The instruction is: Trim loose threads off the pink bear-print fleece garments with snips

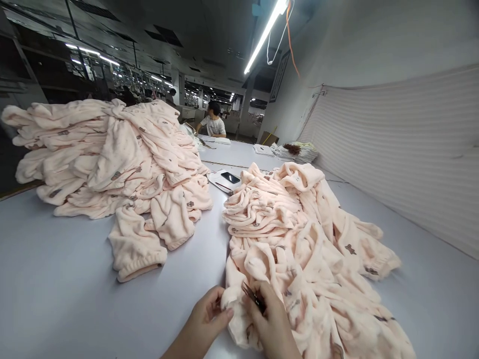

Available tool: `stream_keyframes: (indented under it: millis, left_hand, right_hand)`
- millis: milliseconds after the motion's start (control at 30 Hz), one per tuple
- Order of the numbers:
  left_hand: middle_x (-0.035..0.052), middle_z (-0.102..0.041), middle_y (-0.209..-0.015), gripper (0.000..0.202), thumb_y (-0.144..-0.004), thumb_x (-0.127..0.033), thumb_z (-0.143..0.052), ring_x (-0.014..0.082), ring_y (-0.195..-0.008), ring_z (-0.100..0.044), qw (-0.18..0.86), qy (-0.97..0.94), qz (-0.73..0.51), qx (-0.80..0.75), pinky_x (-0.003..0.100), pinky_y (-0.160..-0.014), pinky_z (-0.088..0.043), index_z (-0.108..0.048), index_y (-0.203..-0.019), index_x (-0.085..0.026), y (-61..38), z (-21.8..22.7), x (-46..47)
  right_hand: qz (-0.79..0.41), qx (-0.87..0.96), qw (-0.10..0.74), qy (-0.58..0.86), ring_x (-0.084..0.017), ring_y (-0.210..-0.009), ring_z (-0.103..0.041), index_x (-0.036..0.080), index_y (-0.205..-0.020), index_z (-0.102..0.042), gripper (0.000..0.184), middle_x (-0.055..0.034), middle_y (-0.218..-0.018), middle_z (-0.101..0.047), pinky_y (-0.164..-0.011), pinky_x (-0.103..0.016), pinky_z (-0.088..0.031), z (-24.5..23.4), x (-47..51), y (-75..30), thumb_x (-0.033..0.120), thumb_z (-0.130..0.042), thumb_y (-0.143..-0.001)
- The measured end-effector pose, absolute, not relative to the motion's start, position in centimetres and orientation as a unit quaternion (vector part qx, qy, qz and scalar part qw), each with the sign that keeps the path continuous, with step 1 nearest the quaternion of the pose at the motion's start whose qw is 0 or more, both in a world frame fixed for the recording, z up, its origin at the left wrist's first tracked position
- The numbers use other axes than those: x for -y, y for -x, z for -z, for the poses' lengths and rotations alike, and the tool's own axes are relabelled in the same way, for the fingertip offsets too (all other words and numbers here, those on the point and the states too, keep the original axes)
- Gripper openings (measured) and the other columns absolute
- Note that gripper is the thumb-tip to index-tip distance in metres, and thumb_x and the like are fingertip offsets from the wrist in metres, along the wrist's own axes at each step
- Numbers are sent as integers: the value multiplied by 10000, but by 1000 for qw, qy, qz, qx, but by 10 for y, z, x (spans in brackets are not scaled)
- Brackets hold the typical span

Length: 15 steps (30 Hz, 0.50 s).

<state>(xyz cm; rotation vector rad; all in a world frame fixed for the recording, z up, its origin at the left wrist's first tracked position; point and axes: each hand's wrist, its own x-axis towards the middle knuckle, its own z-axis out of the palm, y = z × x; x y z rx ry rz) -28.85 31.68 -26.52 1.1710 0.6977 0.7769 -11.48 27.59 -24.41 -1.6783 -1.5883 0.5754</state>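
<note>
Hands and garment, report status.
Left hand touching pale pink plush garment. Right hand holding dark thread snips over it. Bunched garment pile close beyond.

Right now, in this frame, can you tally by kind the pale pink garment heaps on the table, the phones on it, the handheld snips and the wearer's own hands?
Heaps: 2 (left heap, right heap)
Phones: 1 (dark-screened phone)
Snips: 1 (dark snips)
Hands: 2 (left hand, right hand)
Total: 6
</note>
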Motion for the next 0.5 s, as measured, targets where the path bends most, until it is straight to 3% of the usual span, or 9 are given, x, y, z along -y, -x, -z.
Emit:
stream_keyframes:
  millis: [167,367,500]
  left_hand:
    - [-18,-498,-768,221,-831,-379,-600,147,-761,-451,694,-551,-342,-313,268,-715,-386,-534,-809,-169,280,259,-317]
    - [-19,-488,-771,192,-838,-350,-588,145,-759,-449,693,-560,-331,-312,270,-715,-387,-536,-832,-165,280,255,-319]
    - [-36,-456,-739,152,-834,-308,-582,127,-712,-410,669,-590,-315,-325,249,-675,-360,-527,-800,-169,282,251,-320]
  right_hand:
    - [-107,684,374,617,-197,-785,-645,274,-1052,-615,230,-29,-932,-646,-680,-264,-510,238,-262,115,384,-522,-873]
    - [-103,682,323,648,-196,-737,-658,292,-941,-652,238,-15,-860,-669,-625,-260,-499,234,-261,114,388,-434,-929]
    - [-94,692,318,641,-202,-745,-662,294,-995,-646,236,-16,-897,-676,-646,-268,-498,231,-263,113,442,-495,-891]
